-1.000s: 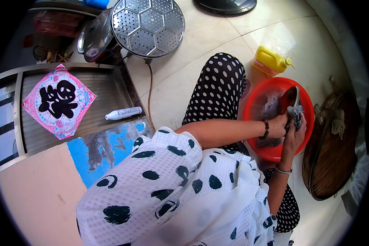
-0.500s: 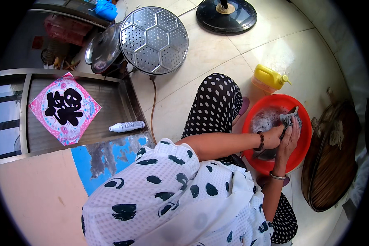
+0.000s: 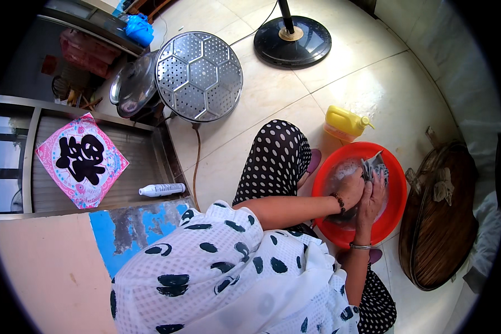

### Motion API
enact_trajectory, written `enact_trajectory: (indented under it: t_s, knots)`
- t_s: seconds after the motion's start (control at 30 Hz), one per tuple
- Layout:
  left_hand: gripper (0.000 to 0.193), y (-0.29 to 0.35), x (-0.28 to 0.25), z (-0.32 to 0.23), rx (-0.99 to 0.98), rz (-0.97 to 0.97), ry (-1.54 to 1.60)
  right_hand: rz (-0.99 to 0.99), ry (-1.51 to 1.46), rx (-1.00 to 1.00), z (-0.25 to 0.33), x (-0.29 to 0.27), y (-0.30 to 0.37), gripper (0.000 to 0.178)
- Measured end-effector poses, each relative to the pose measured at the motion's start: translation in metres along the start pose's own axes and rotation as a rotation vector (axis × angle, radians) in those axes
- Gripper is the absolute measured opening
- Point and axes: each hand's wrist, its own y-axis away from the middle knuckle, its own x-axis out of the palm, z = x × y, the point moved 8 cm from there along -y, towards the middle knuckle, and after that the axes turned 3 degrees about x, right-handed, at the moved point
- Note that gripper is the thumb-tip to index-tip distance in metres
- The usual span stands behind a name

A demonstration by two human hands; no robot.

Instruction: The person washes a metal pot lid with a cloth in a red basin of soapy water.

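A red basin [image 3: 392, 206] with foamy, soapy water [image 3: 344, 167] stands on the floor in front of me. Over it, my left hand [image 3: 349, 189], a beaded bracelet at its wrist, is closed, its grip partly hidden. Beside it, my right hand [image 3: 372, 197], with a bangle at the wrist, presses its fingers onto a wet grey cloth [image 3: 376, 162]. The two hands touch, and the cloth bunches up past their fingertips toward the basin's far rim. A pointed, flat edge shows at the top of the cloth; I cannot tell whether it is a fold or a separate thing.
Just beyond the basin stands a yellow jug [image 3: 345, 122]. A dark brown ribbed object [image 3: 440, 222] lies at the right. Farther off are a black round stand base [image 3: 292, 42] and a perforated metal steamer tray [image 3: 199, 78]. A white bottle [image 3: 162, 190] lies on the left.
The whole view has shifted a little. My hands have drawn closer together over the basin, and the grey cloth sits bunched differently at their fingertips.
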Motion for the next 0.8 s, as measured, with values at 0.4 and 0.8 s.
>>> enact_trajectory:
  t_s: [0.4,0.8]
  knots:
    - [0.019,-0.008,0.009,0.015,0.256,-0.019,-0.093,-0.108,0.103,0.049,-0.016,0.000,-0.030,0.036]
    - [0.023,-0.023,0.002,0.052,0.104,-0.119,-0.007,0.034,-0.661,0.759,-0.263,0.029,0.014,0.037]
